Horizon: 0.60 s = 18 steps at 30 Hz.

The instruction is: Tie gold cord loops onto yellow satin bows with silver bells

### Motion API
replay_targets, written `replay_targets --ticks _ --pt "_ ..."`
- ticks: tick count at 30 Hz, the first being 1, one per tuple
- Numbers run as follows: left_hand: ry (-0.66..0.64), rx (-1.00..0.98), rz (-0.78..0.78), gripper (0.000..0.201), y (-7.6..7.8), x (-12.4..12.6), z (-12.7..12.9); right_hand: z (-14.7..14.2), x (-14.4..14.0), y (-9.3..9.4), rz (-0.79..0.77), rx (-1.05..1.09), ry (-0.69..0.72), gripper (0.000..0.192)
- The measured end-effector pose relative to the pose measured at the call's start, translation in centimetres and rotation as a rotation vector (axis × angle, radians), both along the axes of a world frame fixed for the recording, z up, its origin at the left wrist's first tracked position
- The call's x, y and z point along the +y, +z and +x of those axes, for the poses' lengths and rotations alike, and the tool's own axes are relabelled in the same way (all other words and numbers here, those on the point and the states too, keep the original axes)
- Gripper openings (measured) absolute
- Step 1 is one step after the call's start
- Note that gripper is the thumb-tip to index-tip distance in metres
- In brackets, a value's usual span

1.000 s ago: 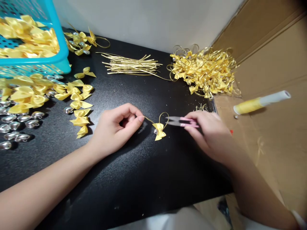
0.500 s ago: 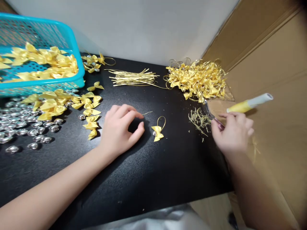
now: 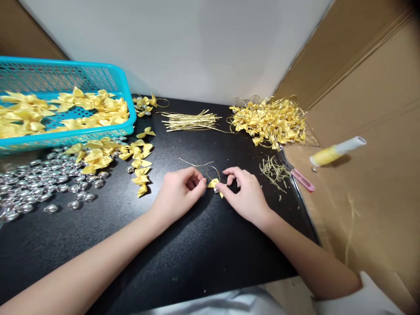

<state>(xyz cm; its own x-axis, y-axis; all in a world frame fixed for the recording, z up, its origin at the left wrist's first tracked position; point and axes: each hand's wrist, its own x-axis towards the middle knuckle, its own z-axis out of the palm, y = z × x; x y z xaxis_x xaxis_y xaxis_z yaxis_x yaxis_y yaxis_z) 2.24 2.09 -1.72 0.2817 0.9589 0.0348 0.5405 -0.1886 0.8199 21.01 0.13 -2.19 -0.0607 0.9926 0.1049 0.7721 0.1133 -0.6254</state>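
Both hands, left hand (image 3: pixel 179 192) and right hand (image 3: pixel 244 192), pinch a small yellow bow (image 3: pixel 215 184) with gold loop at mid-desk (image 3: pixel 210 262); an uneven tug risks loosening its knot or bell.

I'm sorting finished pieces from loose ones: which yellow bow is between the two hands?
The small yellow bow with the gold loop, pinched between left hand and right hand; other bows lie apart, untouched.

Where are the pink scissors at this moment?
In the head view, the pink scissors lie at the right edge of the black table, right of the right hand, beside the gold trimmings; no hand touches them.
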Motion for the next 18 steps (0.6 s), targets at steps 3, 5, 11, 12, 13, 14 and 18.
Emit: replay_targets --ticks 3,5,11,12,13,14,18 --pt "-0.011 -0.032 -0.066 0.020 0.2 -0.1 0.0 -0.6 0.0 -0.2 0.081 -0.091 0.071 0.011" --pt "-0.030 -0.055 -0.143 0.023 0.4 -0.2 0.1 -0.9 0.0 -0.4 0.134 -0.099 0.109 0.020" --pt "-0.014 -0.158 -0.344 0.024 0.5 -0.2 0.1 -1.3 -0.1 -0.8 0.125 -0.082 0.074 0.017" --pt "-0.016 -0.177 -0.354 0.024 0.4 -0.2 0.1 -1.4 -0.1 -0.9 0.116 -0.090 0.084 0.018" --pt "-0.018 -0.195 -0.356 0.025 0.4 -0.3 0.0 -1.4 0.0 -0.9 0.110 -0.089 0.102 0.014" --pt "-0.015 -0.214 -0.353 0.027 0.3 -0.3 0.0 -1.4 0.0 -0.9 0.112 -0.074 0.122 0.011" --pt "0.007 -0.291 -0.367 0.034 0.3 -0.9 0.4 -1.1 0.0 -0.8 0.237 0.086 0.141 0.016"
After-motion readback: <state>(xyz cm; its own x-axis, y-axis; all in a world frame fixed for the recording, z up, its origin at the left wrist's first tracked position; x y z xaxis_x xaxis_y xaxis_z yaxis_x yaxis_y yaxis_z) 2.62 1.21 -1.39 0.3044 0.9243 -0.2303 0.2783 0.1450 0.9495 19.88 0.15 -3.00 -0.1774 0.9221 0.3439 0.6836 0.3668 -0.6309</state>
